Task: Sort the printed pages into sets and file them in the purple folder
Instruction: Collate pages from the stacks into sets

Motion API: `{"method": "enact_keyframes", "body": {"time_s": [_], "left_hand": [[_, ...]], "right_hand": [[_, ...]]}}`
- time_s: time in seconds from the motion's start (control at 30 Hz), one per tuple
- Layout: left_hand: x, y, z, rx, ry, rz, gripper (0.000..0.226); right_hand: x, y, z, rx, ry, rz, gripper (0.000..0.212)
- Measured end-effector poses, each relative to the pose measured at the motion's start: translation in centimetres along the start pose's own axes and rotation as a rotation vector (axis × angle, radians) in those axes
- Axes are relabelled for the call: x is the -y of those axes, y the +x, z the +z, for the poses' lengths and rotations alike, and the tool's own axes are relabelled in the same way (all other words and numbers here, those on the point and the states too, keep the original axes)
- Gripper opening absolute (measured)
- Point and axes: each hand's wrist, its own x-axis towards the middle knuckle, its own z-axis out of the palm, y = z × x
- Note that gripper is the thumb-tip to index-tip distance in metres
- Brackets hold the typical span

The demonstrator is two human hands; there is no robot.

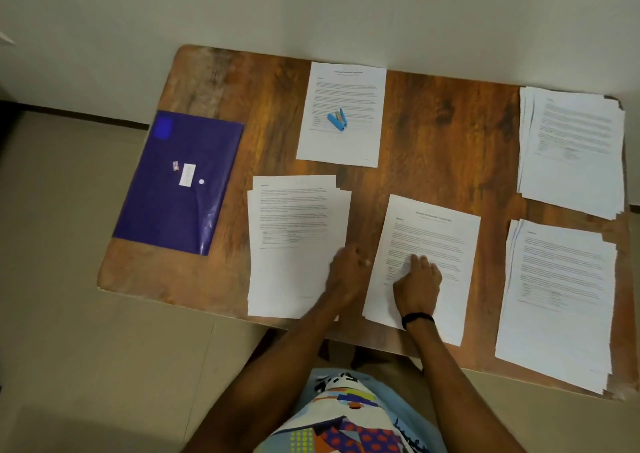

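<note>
"Printed pages [561,314], where did they lie?"

"In five lots on the wooden worktop [433,134]. Two fanned piles sat at the right end: the far right pile [571,148] and the near right pile [554,272]. A titled sheet [436,231] lay by the front edge near the middle, with the loosely squared left pile [294,217] just beside it. Behind those lay the far sheet [341,89], with a small blue tool [337,120] resting on it."

"And the purple folder [180,182]?"

"It lay flat and closed along the left end of the worktop, well apart from both hands and from every pile."

"What of the hands?"

"The right hand [417,279], a black band [417,318] at its wrist, rested on the titled sheet. Its fingers were laid out over the print and it gripped nothing. The left hand [348,272] sat at the right edge of the left pile, on the side toward the titled sheet. It was blurred, so whether its fingers pinched a page could not be told."
</note>
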Motion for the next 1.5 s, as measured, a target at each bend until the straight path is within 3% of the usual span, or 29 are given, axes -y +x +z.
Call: {"method": "enact_keyframes", "body": {"time_s": [0.07, 0.17, 0.2, 0.3, 0.37, 0.5, 0.63, 0.73, 0.83, 0.93, 1.0, 1.07, 1.13, 1.17, 1.2, 1.37, 1.43, 1.5], "left_hand": [[0.9, 0.7, -2.5, -0.172, 0.063, 0.048, 0.039], [3.2, 1.8, -6.5, -0.350, 0.234, 0.042, 0.069], [4.2, 2.1, -7.8, -0.348, 0.297, 0.000, 0.080], [7.4, 3.0, -10.3, -0.218, 0.454, -0.127, 0.106], [8.8, 3.1, -10.8, -0.141, 0.494, -0.145, 0.112], [8.9, 3.0, -10.5, -0.137, 0.493, -0.125, 0.111], [8.8, 3.4, -10.7, -0.122, 0.464, -0.157, 0.116], [8.7, 3.9, -10.6, -0.135, 0.450, -0.157, 0.125], [8.7, 3.9, -11.2, -0.125, 0.328, -0.179, 0.135], [8.6, 4.3, -11.5, -0.064, 0.173, -0.118, 0.142], [7.6, 4.4, -11.1, -0.211, 0.179, -0.187, 0.132], [6.6, 3.2, -12.7, -0.434, 0.185, -0.353, 0.107], [7.5, 2.3, -12.7, -0.315, -0.003, -0.173, 0.086], [7.5, 1.3, -13.2, -0.175, -0.088, -0.108, 0.082], [7.4, 0.5, -13.8, -0.113, -0.142, -0.100, 0.082], [6.3, -0.6, -13.7, -0.117, -0.211, -0.129, 0.109], [6.8, -0.7, -14.2, -0.136, -0.213, -0.137, 0.102], [7.3, -0.8, -14.6, -0.166, -0.283, -0.137, 0.081]], "right_hand": [[2.4, 0.3, 0.0, -0.084, 0.147, -0.101, 0.038], [7.5, 2.0, 0.8, 0.006, 0.253, -0.279, 0.024], [9.3, 2.9, 1.2, 0.085, 0.247, -0.320, 0.032], [13.4, 6.0, 3.4, 0.270, 0.035, -0.523, 0.083], [15.7, 7.4, 4.3, 0.314, -0.097, -0.634, 0.096], [17.7, 8.8, 5.2, 0.337, -0.258, -0.650, 0.095], [18.0, 6.8, 5.1, 0.392, -0.187, -0.669, 0.071], [18.8, 3.7, 4.3, 0.467, 0.311, -0.521, 0.073], [20.0, 1.1, 2.8, 0.572, 0.859, -0.098, 0.079], [19.2, 1.1, 1.8, 0.849, 1.224, 0.067, 0.085], [18.5, 1.4, 1.2, 1.078, 1.400, 0.148, 0.088], [18.3, 1.7, 0.8, 1.227, 1.423, 0.165, 0.091], [18.4, 2.2, 1.3, 1.242, 1.301, 0.097, 0.084], [18.5, 2.4, 1.5, 1.227, 1.238, 0.063, 0.078], [18.6, 2.6, 1.8, 1.244, 1.207, 0.056, 0.075], [21.0, 2.2, 1.5, 1.425, 1.184, 0.105, 0.087], [21.2, 2.0, 1.8, 1.451, 1.170, 0.155, 0.088], [20.9, 2.2, 2.1, 1.459, 1.130, 0.152, 0.086]]}}
